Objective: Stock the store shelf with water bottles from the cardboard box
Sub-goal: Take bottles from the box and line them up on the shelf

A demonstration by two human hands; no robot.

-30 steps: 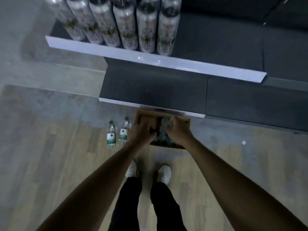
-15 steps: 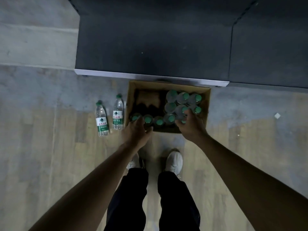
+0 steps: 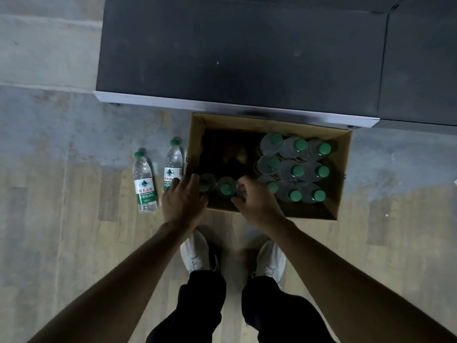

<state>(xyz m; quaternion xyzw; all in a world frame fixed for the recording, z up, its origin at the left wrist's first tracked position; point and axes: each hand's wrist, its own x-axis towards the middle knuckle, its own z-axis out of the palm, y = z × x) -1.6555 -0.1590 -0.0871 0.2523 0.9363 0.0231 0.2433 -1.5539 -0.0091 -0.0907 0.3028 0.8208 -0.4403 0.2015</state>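
Note:
The open cardboard box (image 3: 342, 179) sits on the floor against the shelf base. Inside it, several clear water bottles (image 3: 298, 170) with green caps stand packed on the right side. A short row with a green-capped bottle (image 3: 226, 188) runs along the front left. My left hand (image 3: 184, 203) hovers over the box's front-left corner with its fingers straight, its tips by the leftmost bottle (image 3: 207, 183). My right hand (image 3: 256, 203) curls its fingers and thumb round the top of a bottle in the front row; that bottle's cap is hidden.
Two labelled water bottles (image 3: 145, 184) (image 3: 173, 167) stand on the wooden floor just left of the box. The dark bottom shelf with its white front edge (image 3: 235, 105) lies right behind the box. My white shoes (image 3: 197, 251) stand close in front of it.
The view has tilted down from the stocked upper shelf to the box. My right hand moved left from the right-hand cluster to the front row and curled round a bottle there.

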